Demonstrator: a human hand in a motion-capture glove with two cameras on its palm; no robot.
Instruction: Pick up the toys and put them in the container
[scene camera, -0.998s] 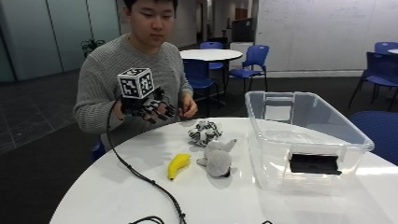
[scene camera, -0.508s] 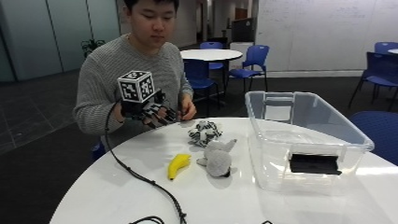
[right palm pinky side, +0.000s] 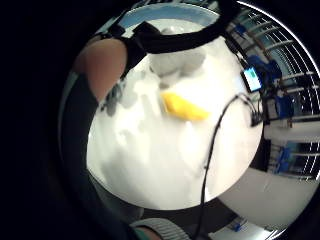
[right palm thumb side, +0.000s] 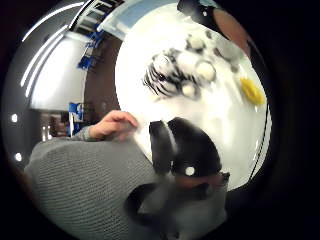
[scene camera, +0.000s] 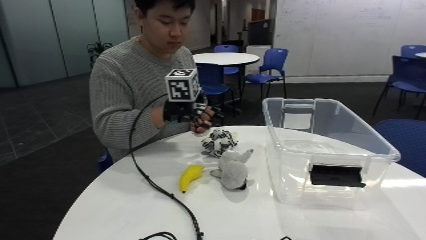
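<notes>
My gloved right hand hovers over the table's far edge, just behind a striped zebra plush, its fingers loosely curled and holding nothing. A grey plush lies in front of the zebra, and a yellow banana toy lies beside it. The clear plastic container stands on the other side of the toys from my hand. In the thumb side palm view the zebra and the banana lie on the table beyond a gloved finger. The little finger side palm view shows the banana and the grey plush.
The round white table carries a black cable that runs from my hand to the near edge. The person's bare hand rests at the table edge beside the glove. A dark label sits on the container's near wall.
My gloved hand has moved sideways toward the zebra plush. The toys and the container lie where they were.
</notes>
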